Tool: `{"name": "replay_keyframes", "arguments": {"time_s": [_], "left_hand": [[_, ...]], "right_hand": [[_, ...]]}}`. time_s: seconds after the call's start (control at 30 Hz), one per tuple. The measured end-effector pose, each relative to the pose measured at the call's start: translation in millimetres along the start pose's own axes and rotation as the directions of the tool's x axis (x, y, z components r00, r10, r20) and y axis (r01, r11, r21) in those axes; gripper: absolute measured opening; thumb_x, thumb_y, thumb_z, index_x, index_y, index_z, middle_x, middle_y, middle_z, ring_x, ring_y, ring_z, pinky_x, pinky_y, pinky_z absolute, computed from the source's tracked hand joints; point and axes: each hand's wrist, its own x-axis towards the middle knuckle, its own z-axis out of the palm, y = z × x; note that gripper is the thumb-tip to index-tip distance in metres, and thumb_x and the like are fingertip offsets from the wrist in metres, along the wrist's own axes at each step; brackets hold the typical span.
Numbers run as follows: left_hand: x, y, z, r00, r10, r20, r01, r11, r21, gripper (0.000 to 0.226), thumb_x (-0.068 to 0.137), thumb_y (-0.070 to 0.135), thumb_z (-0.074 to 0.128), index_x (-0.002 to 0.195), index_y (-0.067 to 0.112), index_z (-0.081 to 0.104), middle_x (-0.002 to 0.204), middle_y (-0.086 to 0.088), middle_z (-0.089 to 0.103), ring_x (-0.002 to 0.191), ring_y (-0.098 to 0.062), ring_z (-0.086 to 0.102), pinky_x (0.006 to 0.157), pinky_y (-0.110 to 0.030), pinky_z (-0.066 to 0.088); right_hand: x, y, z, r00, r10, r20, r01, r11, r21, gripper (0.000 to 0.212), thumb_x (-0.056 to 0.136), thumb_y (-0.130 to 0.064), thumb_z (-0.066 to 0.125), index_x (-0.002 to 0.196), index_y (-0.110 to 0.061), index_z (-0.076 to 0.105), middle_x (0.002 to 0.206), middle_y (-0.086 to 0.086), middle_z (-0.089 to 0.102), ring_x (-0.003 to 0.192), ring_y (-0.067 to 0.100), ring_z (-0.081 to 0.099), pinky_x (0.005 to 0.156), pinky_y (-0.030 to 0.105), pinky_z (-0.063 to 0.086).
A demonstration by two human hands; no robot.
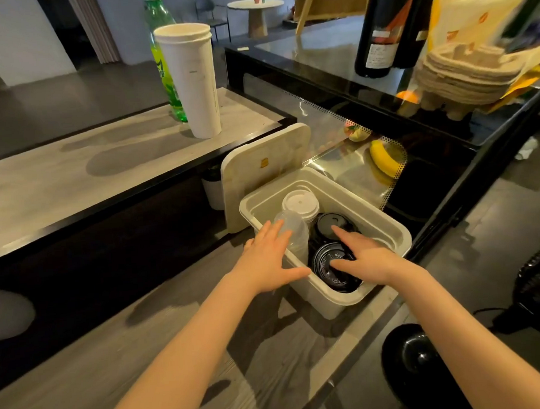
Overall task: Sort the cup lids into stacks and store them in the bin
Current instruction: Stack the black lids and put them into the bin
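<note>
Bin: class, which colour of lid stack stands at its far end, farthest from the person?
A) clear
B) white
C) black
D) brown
B: the white lids stand at the far end of the bin, beyond the clear lids and the black lids.

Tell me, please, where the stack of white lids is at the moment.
In the head view, the stack of white lids stands inside the bin toward its far end, just behind the clear lids and beside the farther black lids.
</note>
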Motion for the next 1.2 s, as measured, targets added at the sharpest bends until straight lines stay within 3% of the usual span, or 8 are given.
{"name": "replay_keyframes", "arguments": {"time_s": [0.23, 0.43, 0.53, 0.67, 0.9, 1.07, 1.2], "left_hand": [[-2, -4, -16, 0.988, 0.008, -0.153, 0.0, 0.999, 0.052, 0.067, 0.09, 0.051, 0.049, 0.145, 0.018, 0.03, 0.157, -0.005, 0.017, 0.146, -0.023, 0.008, 0.116, -0.047, 0.02], [1, 7, -32, 0.957, 0.069, -0.281, -0.058, 0.997, 0.048, 0.047, 0.091, 0.041, 0.052, 0.132, 0.019, 0.052, 0.138, 0.002, 0.049, 0.131, -0.015, 0.038, 0.11, -0.036, 0.032], [8, 33, -16, 0.982, 0.126, -0.139, -0.13, 0.991, -0.021, 0.049, 0.09, 0.04, 0.055, 0.134, 0.019, 0.051, 0.142, -0.001, 0.045, 0.132, -0.018, 0.038, 0.109, -0.032, 0.03], [26, 62, 10, 0.996, 0.08, 0.05, -0.084, 0.994, 0.072, 0.065, 0.088, 0.046, 0.056, 0.145, 0.025, 0.032, 0.152, -0.005, 0.028, 0.138, -0.025, 0.027, 0.111, -0.041, 0.029], [33, 71, 16, 0.999, -0.016, 0.032, 0.013, 0.996, 0.092, 0.067, 0.088, 0.048, 0.055, 0.146, 0.029, 0.028, 0.151, -0.003, 0.03, 0.137, -0.025, 0.028, 0.109, -0.041, 0.028], [32, 72, 16, 0.999, -0.035, 0.002, 0.035, 0.994, 0.101, 0.069, 0.087, 0.047, 0.056, 0.146, 0.028, 0.028, 0.151, -0.003, 0.029, 0.138, -0.024, 0.025, 0.11, -0.043, 0.028], [27, 70, 9, 0.993, -0.059, -0.103, 0.064, 0.997, 0.044, 0.067, 0.088, 0.047, 0.055, 0.146, 0.023, 0.031, 0.149, -0.002, 0.034, 0.136, -0.021, 0.029, 0.11, -0.039, 0.031]], "right_hand": [[7, -15, -23, 0.968, -0.113, -0.226, 0.123, 0.992, 0.03, 0.058, 0.094, -0.038, 0.052, 0.147, -0.025, 0.029, 0.147, 0.0, 0.04, 0.13, 0.018, 0.042, 0.103, 0.031, 0.036], [30, -31, -55, 0.908, -0.267, -0.322, 0.293, 0.955, 0.035, 0.037, 0.088, -0.025, 0.064, 0.124, -0.02, 0.06, 0.124, 0.0, 0.06, 0.109, 0.018, 0.056, 0.093, 0.03, 0.044], [41, -25, -62, 0.915, -0.293, -0.276, 0.306, 0.952, 0.004, 0.034, 0.086, -0.023, 0.066, 0.119, -0.021, 0.064, 0.122, 0.0, 0.063, 0.108, 0.017, 0.056, 0.092, 0.028, 0.044], [55, -8, -72, 0.922, -0.285, -0.261, 0.287, 0.957, -0.031, 0.034, 0.087, -0.03, 0.063, 0.121, -0.027, 0.062, 0.122, -0.003, 0.06, 0.109, 0.016, 0.055, 0.084, 0.025, 0.041], [79, -10, -100, 0.876, -0.379, -0.297, 0.399, 0.917, 0.007, 0.035, 0.088, -0.028, 0.062, 0.123, -0.022, 0.06, 0.12, -0.001, 0.062, 0.106, 0.017, 0.056, 0.091, 0.033, 0.046], [92, -16, -97, 0.833, -0.453, -0.316, 0.492, 0.87, 0.048, 0.033, 0.087, -0.026, 0.063, 0.12, -0.022, 0.062, 0.116, -0.003, 0.062, 0.101, 0.013, 0.057, 0.09, 0.03, 0.047], [103, -22, -103, 0.789, -0.475, -0.39, 0.53, 0.847, 0.041, 0.03, 0.085, -0.022, 0.063, 0.115, -0.019, 0.065, 0.112, 0.0, 0.065, 0.097, 0.014, 0.059, 0.091, 0.031, 0.047]]}}
